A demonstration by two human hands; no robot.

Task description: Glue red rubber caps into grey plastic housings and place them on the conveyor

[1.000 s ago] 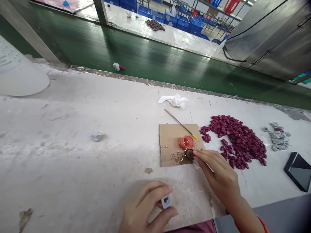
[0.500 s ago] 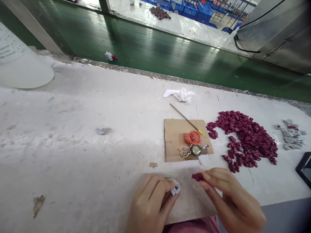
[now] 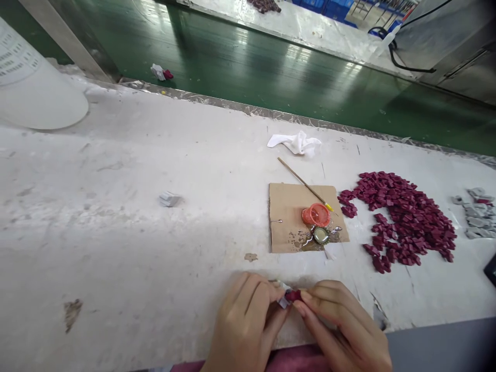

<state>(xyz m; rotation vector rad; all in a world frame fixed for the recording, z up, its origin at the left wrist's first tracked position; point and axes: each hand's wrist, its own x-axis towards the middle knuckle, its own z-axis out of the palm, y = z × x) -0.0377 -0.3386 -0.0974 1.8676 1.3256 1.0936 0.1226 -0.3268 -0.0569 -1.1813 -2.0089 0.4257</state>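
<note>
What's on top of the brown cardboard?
The cardboard holds a red cup, a bottle cap, part of a stick and wet-looking spots. What lies beneath cup and cap is covered.

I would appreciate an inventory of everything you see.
table: one, white, foreground
grey piece: one, grey, bottom centre
maroon piece: one, maroon, bottom centre
cardboard: one, brown, right of centre
cup: one, red, on cardboard
cap: one, green-rimmed, by cup
stick: one, brown, partly over cardboard
cloth: one, white, beyond cardboard
maroon heap: many pieces, maroon, right
grey group: several, mostly grey, right edge
black object: one, black, right edge
loose piece: one, grey, left
container: one, white, left edge
belt: one, green, beyond table
belt item: one, grey-maroon, on belt
far heap: one, dark reddish, top centre
bins: some, blue, top right
cabinet: one, silver, top right
left grip: one, bare, holding grey piece
right grip: one, bare, holding maroon piece
</note>
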